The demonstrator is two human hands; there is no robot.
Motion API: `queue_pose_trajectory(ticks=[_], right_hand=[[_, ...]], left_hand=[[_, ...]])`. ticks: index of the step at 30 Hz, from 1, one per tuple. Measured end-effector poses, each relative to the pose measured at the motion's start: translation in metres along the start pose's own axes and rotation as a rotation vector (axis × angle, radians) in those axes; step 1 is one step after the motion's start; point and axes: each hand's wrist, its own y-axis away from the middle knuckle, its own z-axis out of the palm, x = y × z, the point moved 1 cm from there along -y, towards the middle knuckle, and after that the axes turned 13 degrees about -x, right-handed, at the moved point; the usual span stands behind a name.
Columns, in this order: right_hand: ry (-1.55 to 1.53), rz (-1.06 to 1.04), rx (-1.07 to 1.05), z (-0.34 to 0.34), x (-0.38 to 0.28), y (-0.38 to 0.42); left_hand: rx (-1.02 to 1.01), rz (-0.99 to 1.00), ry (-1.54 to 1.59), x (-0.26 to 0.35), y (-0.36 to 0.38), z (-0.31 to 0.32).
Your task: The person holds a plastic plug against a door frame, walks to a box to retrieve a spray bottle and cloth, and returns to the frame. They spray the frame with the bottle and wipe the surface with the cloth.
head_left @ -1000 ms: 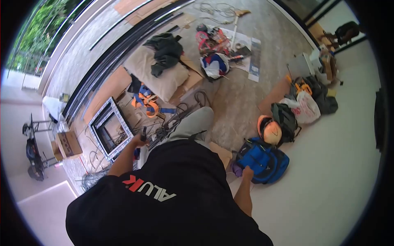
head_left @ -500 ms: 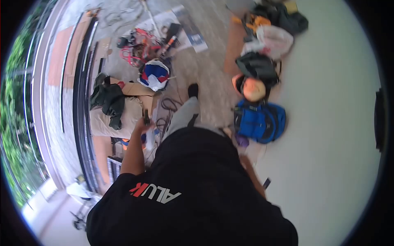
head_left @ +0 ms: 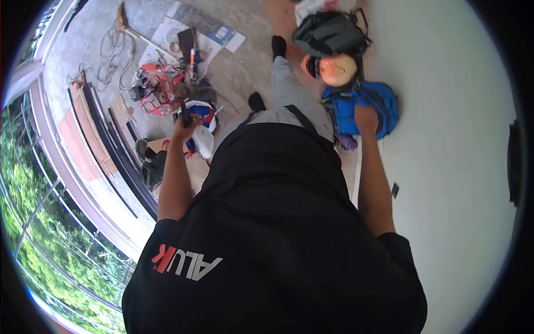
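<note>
My left hand (head_left: pixel 187 131) is closed around a small black elongated object (head_left: pixel 185 114), which points up from the fist; its kind does not show. Behind it, a white, blue and red bag (head_left: pixel 206 111) stands on the floor. My right hand (head_left: pixel 365 118) is blurred by motion and overlaps the blue backpack (head_left: pixel 384 100) by the wall. An orange helmet (head_left: pixel 338 70) lies just beyond that backpack, and a small purple item (head_left: pixel 348 142) sits at its near side.
A dark grey bag (head_left: pixel 328 34) rests further along the wall (head_left: pixel 445 139). Tangled red straps (head_left: pixel 161 92), loose rope (head_left: pixel 114 55) and flat printed sheets (head_left: pixel 222 34) lie on the floor. Long black profiles (head_left: pixel 105 131) run along the left, beside a railing (head_left: pixel 44 186) with trees outside.
I have stepped forward, and the bags and tools now appear nearer. My right hand has swung from beside my hip to in front of the blue backpack. My left hand keeps the black object.
</note>
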Motion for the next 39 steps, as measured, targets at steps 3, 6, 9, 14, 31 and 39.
queue_pose_trajectory(ticks=[3,6,9,14,31,39], right_hand=[[-0.185,0.173,-0.171,0.113,0.069,-0.038],[-0.575,0.285,-0.447,0.14,0.122,-0.043],[-0.803,0.551,-0.663,0.103,0.134,-0.074],[-0.465,0.071,-0.518,-0.098,0.043,-0.22],[-0.501,-0.345,-0.501,-0.374,-0.299,-0.38],[-0.398,-0.039,-0.741,-0.372,-0.263,-0.393]], left_hand=[[-0.005,-0.074,-0.142,0.006,-0.018,-0.007],[-0.014,-0.215,-0.067,0.061,-0.01,0.0],[-0.029,-0.257,0.089,0.084,-0.006,0.002],[0.254,-0.099,-0.018,0.1,-0.033,0.011],[0.21,-0.225,0.217,0.178,-0.141,-0.084],[0.259,-0.356,0.295,0.167,-0.192,-0.106]])
